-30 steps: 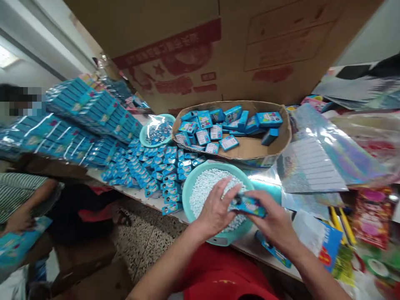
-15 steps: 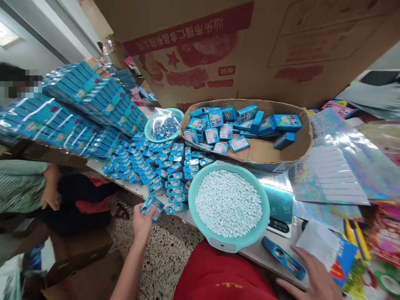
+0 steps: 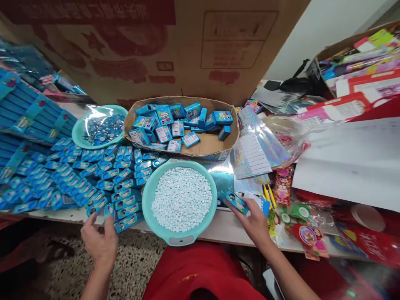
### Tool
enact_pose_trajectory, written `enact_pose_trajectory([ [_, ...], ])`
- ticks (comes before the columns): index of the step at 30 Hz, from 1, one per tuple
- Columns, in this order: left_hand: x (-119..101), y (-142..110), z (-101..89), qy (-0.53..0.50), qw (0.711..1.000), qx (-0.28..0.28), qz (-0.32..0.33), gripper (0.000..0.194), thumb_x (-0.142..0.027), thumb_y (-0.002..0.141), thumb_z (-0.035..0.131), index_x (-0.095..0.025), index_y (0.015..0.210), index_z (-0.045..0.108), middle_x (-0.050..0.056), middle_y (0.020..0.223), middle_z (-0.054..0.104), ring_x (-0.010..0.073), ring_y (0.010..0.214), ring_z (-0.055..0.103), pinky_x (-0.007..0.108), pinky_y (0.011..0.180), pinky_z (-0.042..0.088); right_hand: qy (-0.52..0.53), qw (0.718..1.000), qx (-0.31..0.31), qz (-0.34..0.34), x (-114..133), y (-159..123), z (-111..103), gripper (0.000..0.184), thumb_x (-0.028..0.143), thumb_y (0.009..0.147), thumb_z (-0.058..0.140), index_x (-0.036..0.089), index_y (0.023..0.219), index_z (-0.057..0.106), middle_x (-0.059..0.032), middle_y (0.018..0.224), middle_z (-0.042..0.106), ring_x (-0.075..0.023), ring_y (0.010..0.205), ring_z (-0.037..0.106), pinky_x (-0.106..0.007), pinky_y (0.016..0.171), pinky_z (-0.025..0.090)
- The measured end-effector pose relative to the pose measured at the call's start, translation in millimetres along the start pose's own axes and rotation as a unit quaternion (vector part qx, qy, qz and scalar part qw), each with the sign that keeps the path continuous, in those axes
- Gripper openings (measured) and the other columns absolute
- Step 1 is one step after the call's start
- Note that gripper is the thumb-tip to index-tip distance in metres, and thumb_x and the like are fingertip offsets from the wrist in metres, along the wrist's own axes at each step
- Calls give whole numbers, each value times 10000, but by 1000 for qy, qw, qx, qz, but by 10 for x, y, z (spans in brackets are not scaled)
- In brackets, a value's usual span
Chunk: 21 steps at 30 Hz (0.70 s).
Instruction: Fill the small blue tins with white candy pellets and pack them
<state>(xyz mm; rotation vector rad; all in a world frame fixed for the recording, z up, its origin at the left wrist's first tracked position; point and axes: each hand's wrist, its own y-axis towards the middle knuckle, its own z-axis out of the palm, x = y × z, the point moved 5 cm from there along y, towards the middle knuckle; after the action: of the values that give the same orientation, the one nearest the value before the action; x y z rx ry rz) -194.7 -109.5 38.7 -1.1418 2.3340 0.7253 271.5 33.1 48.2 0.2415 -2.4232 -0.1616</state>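
Note:
At the front edge of the packed rows, my left hand (image 3: 100, 241) has its fingers and thumb around a small blue candy box (image 3: 108, 211). My right hand (image 3: 254, 223) grips another blue candy box (image 3: 237, 202), tilted, over a flat teal scale (image 3: 223, 183). Between my hands a mint-green bowl (image 3: 180, 241) holds a heap of small white candies (image 3: 183, 200). Rows of blue boxes (image 3: 123, 193) stand on end to its left, many with a round hole on top.
Behind the bowl, a cut-down cardboard tray (image 3: 204, 152) carries more blue boxes. A second mint bowl (image 3: 121, 114) with shiny round pieces is at the left. A big carton (image 3: 187, 83) rises behind. Holographic sheets (image 3: 250, 156), tape rolls (image 3: 301, 211) and packets lie to the right.
The view has swung to the right. My left hand has brought its box against the front of the rows. My right hand has picked up the blue box from the table.

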Motion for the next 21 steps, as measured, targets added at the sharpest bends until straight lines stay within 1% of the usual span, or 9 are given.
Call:
enact_pose_trajectory([
  [2,-430,-110,56,-15,994,5,112,498,-450,785,550,-150,1180,520,146,1149,547,285,1108,508,459,961,406,12,1000,-15,1,-59,234,134,339,487,826,540,201,1005,579,-78,875,625,-232,825,602,-361,721,494],
  [4,-826,-267,204,-50,977,49,202,377,-390,814,541,-160,1112,554,121,1086,580,246,1070,534,419,955,425,28,999,-19,7,-138,413,289,378,528,822,520,195,987,585,-84,863,625,-242,817,602,-384,721,499],
  [5,-987,-353,288,-64,967,74,236,323,-361,829,531,-165,1084,563,110,1066,589,230,1057,541,405,953,430,37,999,-18,11,-174,470,348,406,552,813,517,192,989,587,-88,866,626,-247,821,602,-397,728,501],
  [7,-1203,-508,432,-79,954,112,267,256,-318,848,513,-173,1052,568,96,1053,595,210,1044,547,388,949,435,55,998,-14,13,-222,505,387,469,581,780,547,190,1039,576,-102,930,625,-261,874,596,-426,770,497],
  [9,-1296,-625,530,-87,951,137,263,243,-303,858,502,-175,1055,563,92,1059,594,204,1044,546,381,938,442,67,997,-16,21,-260,447,308,539,567,756,592,194,1140,535,-115,1039,602,-268,960,572,-446,826,483],
  [11,-1317,-696,595,-94,951,159,246,248,-301,862,496,-176,1069,554,92,1072,590,204,1045,545,372,916,456,78,995,-28,53,-329,322,151,554,528,776,589,196,1208,493,-123,1111,566,-259,999,555,-450,844,480],
  [15,-1330,-727,693,-111,952,194,209,255,-330,860,491,-177,1053,558,92,1070,592,205,1020,558,340,829,495,100,982,-51,149,-559,33,-114,452,498,842,497,183,1164,524,-126,1093,550,-231,945,573,-433,796,515],
  [17,-1360,-717,742,-113,953,205,191,257,-348,855,486,-178,1030,569,88,1051,600,207,1003,565,336,807,501,104,979,-53,168,-648,-58,-163,437,498,845,489,177,1136,538,-129,1087,548,-232,941,575,-435,792,520],
  [21,-1457,-733,830,-120,949,228,182,243,-358,847,488,-172,964,593,82,998,618,197,959,577,315,782,503,110,979,-52,166,-689,-96,-175,412,483,846,495,178,1116,550,-126,1083,550,-232,946,572,-432,792,522],
])
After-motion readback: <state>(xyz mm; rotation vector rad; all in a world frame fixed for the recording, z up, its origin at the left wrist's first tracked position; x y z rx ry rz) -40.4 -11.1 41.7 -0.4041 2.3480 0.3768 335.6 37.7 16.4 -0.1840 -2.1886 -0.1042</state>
